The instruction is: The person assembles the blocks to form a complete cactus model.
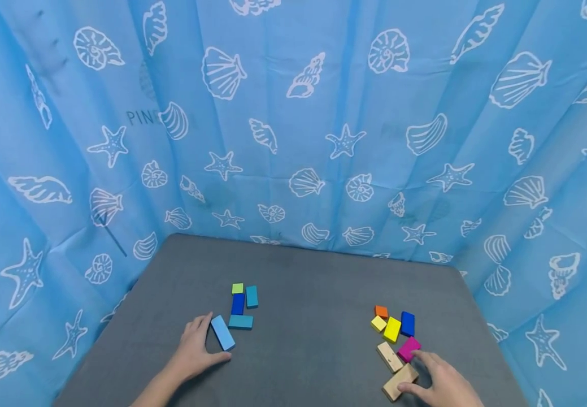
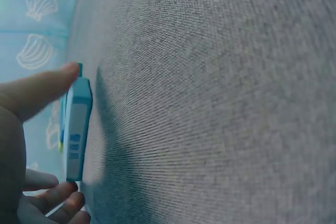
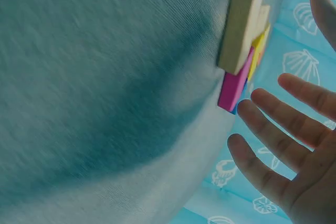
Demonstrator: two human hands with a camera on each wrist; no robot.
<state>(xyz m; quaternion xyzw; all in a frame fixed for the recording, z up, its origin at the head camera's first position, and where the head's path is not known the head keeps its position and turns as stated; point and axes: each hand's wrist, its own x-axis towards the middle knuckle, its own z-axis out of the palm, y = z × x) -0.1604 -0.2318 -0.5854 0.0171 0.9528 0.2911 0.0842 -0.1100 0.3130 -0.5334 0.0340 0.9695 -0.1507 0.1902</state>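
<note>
Beside the light blue block, my left hand has its thumb and fingers spread, fingertips right at the block's two ends. That light blue block lies on the table and bears printed marks on its side. At the right, my right hand reaches around the near plain wooden block, thumb over its near side and a fingertip beside the magenta block. In the right wrist view the fingers are spread apart, with the wooden block beyond them.
Near my left hand lie a lime block, a dark blue block and teal blocks. On the right are orange, yellow, blue and another wooden block. A shell-patterned curtain borders the grey table.
</note>
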